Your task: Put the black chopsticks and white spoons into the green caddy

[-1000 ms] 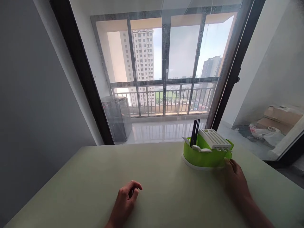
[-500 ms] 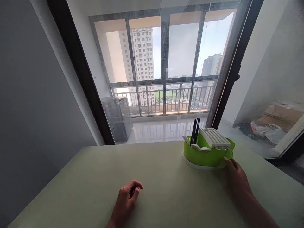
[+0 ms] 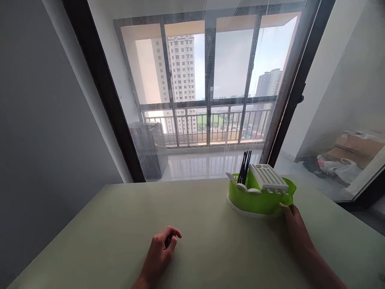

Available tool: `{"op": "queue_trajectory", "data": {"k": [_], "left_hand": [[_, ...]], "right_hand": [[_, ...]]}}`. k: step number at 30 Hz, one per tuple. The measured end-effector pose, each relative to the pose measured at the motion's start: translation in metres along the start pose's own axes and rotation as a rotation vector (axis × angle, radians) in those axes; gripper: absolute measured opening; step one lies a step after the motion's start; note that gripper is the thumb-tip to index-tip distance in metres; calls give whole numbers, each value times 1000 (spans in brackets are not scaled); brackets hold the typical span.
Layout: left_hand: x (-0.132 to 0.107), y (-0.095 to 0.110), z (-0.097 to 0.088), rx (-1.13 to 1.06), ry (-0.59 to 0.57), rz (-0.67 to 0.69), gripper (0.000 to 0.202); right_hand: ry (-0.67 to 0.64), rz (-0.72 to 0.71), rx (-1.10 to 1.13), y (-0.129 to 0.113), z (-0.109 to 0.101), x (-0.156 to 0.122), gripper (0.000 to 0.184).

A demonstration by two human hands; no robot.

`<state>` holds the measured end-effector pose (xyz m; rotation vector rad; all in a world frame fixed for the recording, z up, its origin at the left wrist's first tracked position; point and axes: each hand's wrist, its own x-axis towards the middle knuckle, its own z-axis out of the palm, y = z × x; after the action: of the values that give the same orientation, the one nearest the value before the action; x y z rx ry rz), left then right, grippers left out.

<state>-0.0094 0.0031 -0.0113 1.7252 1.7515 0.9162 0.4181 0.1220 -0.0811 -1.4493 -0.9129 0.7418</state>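
Observation:
A green utensil holder (image 3: 255,201) with a white base and a white slotted knife block (image 3: 269,176) stands toward the right of the table. Black chopsticks (image 3: 244,168) rise from its left part, and white spoons (image 3: 242,187) lean over its front rim. At the holder's right end, my right hand (image 3: 291,212) grips the lower edge, thumb in front; the other fingers are partly hidden. My left hand (image 3: 164,247) rests on the table with loosely curled fingers. A small gap shows between its thumb and index finger, and it holds nothing.
The pale green table (image 3: 99,233) reaches to a dark-framed glass door. Beyond the glass are a balcony railing (image 3: 222,122) and a dark grey appliance (image 3: 148,150). Cardboard boxes (image 3: 357,148) and plastic bags (image 3: 345,168) lie on the floor at right.
The utensil holder has shifted slightly left and toward me, turning a little, with my right hand on its end. My left hand has stayed nearly still.

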Motion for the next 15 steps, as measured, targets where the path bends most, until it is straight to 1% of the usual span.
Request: {"op": "queue_trajectory", "data": {"k": [8,15], "left_hand": [[0,-3,1,3,-3,21,35],[-2,-3,0,4,-10,19,35]], "right_hand": [[-34,-30,-38,7,13,-9,69],[-106,1,-47,2,21,-22,75]]}}
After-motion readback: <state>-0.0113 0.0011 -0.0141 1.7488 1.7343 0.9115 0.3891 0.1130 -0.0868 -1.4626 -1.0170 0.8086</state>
